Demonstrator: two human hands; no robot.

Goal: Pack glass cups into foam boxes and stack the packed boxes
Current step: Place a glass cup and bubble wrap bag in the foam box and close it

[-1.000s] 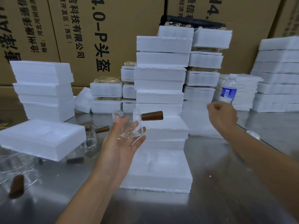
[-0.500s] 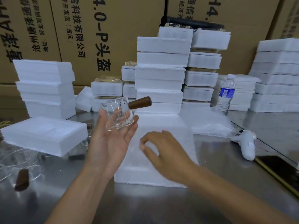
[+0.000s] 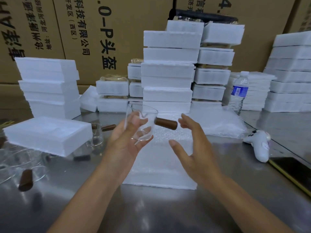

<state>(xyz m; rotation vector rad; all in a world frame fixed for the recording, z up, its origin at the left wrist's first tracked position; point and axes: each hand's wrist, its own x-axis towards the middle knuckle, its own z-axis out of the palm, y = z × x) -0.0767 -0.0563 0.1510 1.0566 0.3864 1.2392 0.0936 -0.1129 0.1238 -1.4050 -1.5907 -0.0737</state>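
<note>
My left hand (image 3: pixel 125 145) holds a clear glass cup (image 3: pixel 143 125) in its palm, above an open white foam box (image 3: pixel 161 167) on the steel table. The cup's brown wooden handle (image 3: pixel 165 123) points right. My right hand (image 3: pixel 191 145) hovers open just right of the handle, fingers spread, not touching it. A foam lid (image 3: pixel 48 135) lies tilted at the left, resting on other glass cups (image 3: pixel 96 137). More cups with brown handles (image 3: pixel 25 179) lie at the near left.
Stacks of foam boxes (image 3: pixel 168 71) stand behind, with more stacks at the left (image 3: pixel 48 84) and right (image 3: pixel 289 73). A water bottle (image 3: pixel 238 93), a bubble wrap pile (image 3: pixel 218 121), a white game controller (image 3: pixel 259 143) and a dark phone (image 3: pixel 292 172) sit at the right. Cardboard cartons line the back.
My right hand came back from the far right toward the cup and now opens beside its handle. The left hand turned the cup more upright and lowered it over the foam box.
</note>
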